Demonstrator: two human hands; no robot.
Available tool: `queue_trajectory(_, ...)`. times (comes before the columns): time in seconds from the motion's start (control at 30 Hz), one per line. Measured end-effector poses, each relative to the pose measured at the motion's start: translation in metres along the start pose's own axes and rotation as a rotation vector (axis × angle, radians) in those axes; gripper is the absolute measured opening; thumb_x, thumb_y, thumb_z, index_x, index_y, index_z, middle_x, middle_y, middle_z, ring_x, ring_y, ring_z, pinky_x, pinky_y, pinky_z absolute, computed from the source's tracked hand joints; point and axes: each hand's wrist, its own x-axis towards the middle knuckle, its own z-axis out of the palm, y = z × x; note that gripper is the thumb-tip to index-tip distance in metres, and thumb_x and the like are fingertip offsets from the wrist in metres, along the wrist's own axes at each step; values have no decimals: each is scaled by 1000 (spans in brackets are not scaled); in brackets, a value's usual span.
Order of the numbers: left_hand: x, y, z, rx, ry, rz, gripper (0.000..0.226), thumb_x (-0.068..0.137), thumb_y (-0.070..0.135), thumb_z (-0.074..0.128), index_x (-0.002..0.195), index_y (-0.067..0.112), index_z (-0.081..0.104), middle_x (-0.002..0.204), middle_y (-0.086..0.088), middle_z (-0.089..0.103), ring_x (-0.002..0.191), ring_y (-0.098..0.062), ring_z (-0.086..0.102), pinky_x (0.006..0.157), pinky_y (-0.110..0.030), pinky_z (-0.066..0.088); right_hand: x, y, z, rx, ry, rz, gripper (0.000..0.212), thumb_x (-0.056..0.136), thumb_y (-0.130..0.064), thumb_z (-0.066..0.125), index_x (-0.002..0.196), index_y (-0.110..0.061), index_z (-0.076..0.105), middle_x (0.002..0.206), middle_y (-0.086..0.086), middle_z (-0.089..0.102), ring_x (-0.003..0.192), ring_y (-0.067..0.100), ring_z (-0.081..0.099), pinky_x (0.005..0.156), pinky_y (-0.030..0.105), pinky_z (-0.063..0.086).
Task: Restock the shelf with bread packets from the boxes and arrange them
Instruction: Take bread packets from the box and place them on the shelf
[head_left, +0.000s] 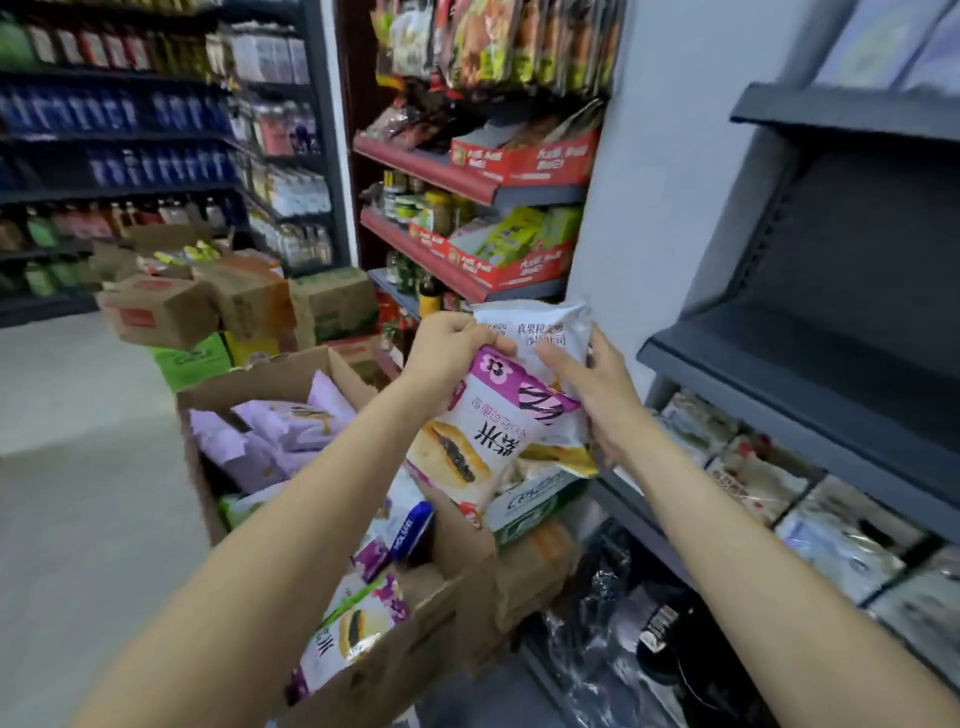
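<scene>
Head view: my left hand (447, 345) pinches the top edge of a purple-and-white bread packet (483, 431), and my right hand (597, 395) grips a white packet (540, 332) behind it. I hold both above the open box (291, 379) of packets, beside the dark shelf's (779, 384) front edge.

I am in a small grocery shop. Beyond my left hand (451, 347), dark racks (119, 135) carry rows of bottled drinks, and red-edged shelves (431, 171) hold snack bags and jars. Cardboard cartons (166, 306) are stacked on the aisle floor. A dark shelf unit (810, 364) stands beside my right hand (602, 395).
</scene>
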Motion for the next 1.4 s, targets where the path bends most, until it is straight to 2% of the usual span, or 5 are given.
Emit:
queue_trajectory(0.2,-1,40,139,-93,-269,25,43,86,6,59,44,14,63,68,-5,73,75,-32,62,79,-47,49,-46,-45,-133,-83,459,-73,32,82,-14,69,113,-13,59,114,9,67,105,26,64,94,49,50)
queue_trajectory(0.5,-63,94,401,-121,-510,158,38,92,13,54,58,16,39,63,-6,72,53,-17,63,69,-41,53,-154,-82,-357,-150,908,-125,21,84,-8,61,105,-11,61,107,15,67,100,30,65,90,51,52)
queue_trajectory(0.73,-119,102,576,-242,-550,9,11,94,8,53,83,9,55,89,-19,69,76,-29,68,79,-41,55,-215,-97,-533,-360,1153,-34,33,81,-28,65,107,-9,58,112,14,64,104,32,62,89,44,52)
queue_trajectory(1.07,-157,101,737,-143,-607,6,30,95,5,49,67,13,58,79,-10,68,72,-25,65,74,-32,55,-288,-107,-723,-757,1079,234,70,93,-15,56,150,-11,15,149,14,35,137,31,35,108,34,33)
queue_trajectory(1.4,-169,110,783,-106,-569,-40,24,94,12,51,71,16,55,97,-19,70,78,-31,67,80,-47,56,-298,-116,-793,-1014,1107,265,6,89,-2,52,92,-7,51,87,13,57,90,29,54,75,31,43)
